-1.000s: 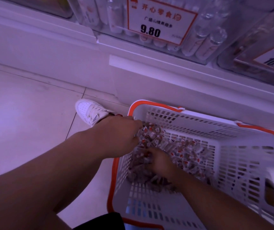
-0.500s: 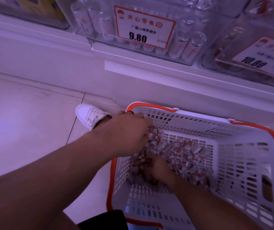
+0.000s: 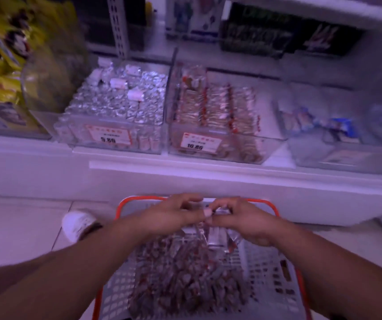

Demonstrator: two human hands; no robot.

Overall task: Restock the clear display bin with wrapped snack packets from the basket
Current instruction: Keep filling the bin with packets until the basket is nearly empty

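Both hands [image 3: 208,215] on packet bag [image 3: 192,273] above basket [image 3: 275,278]

White shelving [image 3: 185,179] stands on pale tiled floor [image 3: 19,227] in purplish light.

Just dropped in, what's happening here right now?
A person is restocking. The left hand and the right hand meet over the far rim of the basket, each with a grip on a bunch of packets lifted from the pile. The clear bin on the shelf above is partly filled.
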